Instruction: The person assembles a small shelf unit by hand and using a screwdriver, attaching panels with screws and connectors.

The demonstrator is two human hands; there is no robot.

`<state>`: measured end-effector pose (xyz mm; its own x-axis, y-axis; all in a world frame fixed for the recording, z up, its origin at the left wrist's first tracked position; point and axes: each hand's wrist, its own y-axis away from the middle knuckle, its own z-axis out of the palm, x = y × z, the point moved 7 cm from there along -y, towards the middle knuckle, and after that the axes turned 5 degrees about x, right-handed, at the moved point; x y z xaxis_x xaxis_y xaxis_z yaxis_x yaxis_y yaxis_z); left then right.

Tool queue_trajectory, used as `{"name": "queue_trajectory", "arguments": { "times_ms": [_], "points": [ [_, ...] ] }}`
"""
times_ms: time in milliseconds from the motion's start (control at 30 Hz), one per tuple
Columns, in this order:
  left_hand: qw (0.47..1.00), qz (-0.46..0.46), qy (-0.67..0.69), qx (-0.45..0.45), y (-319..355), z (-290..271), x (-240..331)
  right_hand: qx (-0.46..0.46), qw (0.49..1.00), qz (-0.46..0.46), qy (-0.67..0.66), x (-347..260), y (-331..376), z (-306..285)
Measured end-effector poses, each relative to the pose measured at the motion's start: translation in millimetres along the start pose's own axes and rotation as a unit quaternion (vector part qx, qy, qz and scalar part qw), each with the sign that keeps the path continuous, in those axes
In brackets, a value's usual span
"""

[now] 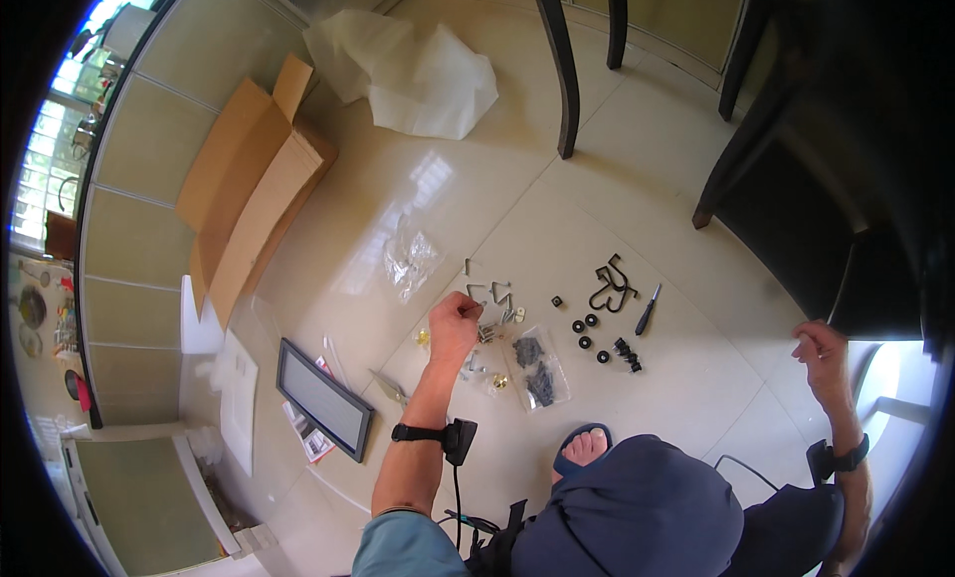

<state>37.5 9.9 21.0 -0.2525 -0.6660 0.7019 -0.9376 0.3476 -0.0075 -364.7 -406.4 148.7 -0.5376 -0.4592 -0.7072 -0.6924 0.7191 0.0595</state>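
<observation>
My left hand reaches down to the tiled floor, fingers closed around small metal hardware among the scattered silver screws and brackets. A clear bag of dark parts lies just right of it. My right hand hangs in the air at the far right, fingers loosely curled, holding nothing that I can see. Both wrists wear black bands. Black round feet, black wire hooks and a black-handled screwdriver lie between the two hands.
An open cardboard box and white wrapping lie at the back left. A dark framed panel rests on papers at the left. An empty clear bag lies near the hardware. Dark chair legs stand behind; my blue-sandalled foot is below.
</observation>
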Motion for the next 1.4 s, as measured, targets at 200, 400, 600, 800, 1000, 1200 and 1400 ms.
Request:
{"name": "queue_trajectory", "arguments": {
  "times_ms": [200, 400, 600, 800, 1000, 1200, 1400],
  "points": [
    [0.961, -0.101, 0.256, 0.008, 5.0, 0.6, 6.3, -0.021, 1.0, -0.004, -0.02, -11.8, 3.1, -0.3],
    [0.929, -0.156, 0.336, -0.005, 10.5, 3.8, 3.7, -0.023, 1.0, -0.01, -0.005, -15.1, 8.3, -7.4],
    [0.913, -0.211, 0.346, 0.044, 6.4, -5.2, -12.8, -0.014, 1.0, -0.009, -0.012, -17.8, 15.6, -16.2],
    [0.953, -0.186, 0.234, 0.045, -1.2, -4.1, -39.9, -0.011, 1.0, -0.001, -0.01, -17.2, 19.3, -19.7],
    [0.997, -0.052, 0.018, 0.048, -13.0, 8.1, -36.8, -0.039, 0.999, 0.013, 0.004, -22.1, 18.3, -14.0],
    [0.994, 0.004, -0.109, -0.018, -14.1, 24.9, -26.1, -0.047, 0.999, 0.025, 0.009, -23.8, 18.4, -6.3],
    [0.989, -0.017, -0.147, -0.006, -13.4, 14.0, -21.4, -0.054, 0.998, 0.029, 0.011, -19.8, 18.1, -2.5]
  ]
}}
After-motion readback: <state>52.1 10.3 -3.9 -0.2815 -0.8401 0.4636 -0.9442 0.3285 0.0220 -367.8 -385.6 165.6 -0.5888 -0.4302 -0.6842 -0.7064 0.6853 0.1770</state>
